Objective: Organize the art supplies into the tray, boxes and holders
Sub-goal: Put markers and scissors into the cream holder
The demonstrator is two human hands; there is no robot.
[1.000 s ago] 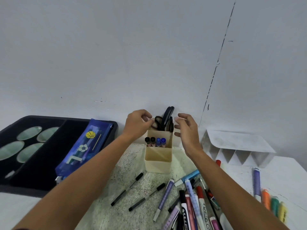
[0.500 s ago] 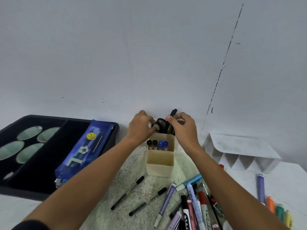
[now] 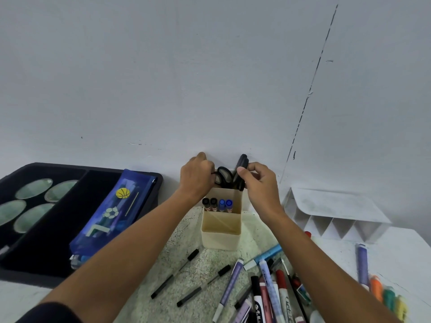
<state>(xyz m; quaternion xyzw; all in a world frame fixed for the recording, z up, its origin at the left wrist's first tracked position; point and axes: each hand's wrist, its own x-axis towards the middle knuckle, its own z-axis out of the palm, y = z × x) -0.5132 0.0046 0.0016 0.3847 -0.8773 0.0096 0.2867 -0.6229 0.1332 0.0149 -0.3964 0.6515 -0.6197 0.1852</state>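
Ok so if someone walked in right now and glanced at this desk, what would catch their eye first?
Probably the two hands at the back by the wall: the left hand and right hand both grip the black scissors standing in the beige holder. Next, the loose heap of markers in front of the holder. Then the blue pencil pouch leaning in the black tray on the left.

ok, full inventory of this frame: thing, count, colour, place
holder: 1, cream, centre by wall
scissors: black, count unclear, holder's rear slot
markers in holder: 4, two black caps, two blue, middle slot
tray: 1, black, left
pencil case: 1, blue, leaning in tray
black pens: 2, loose, front
marker pile: mixed colours, front right
white rack: 1, right
left hand: on scissor handles
right hand: pinching scissors
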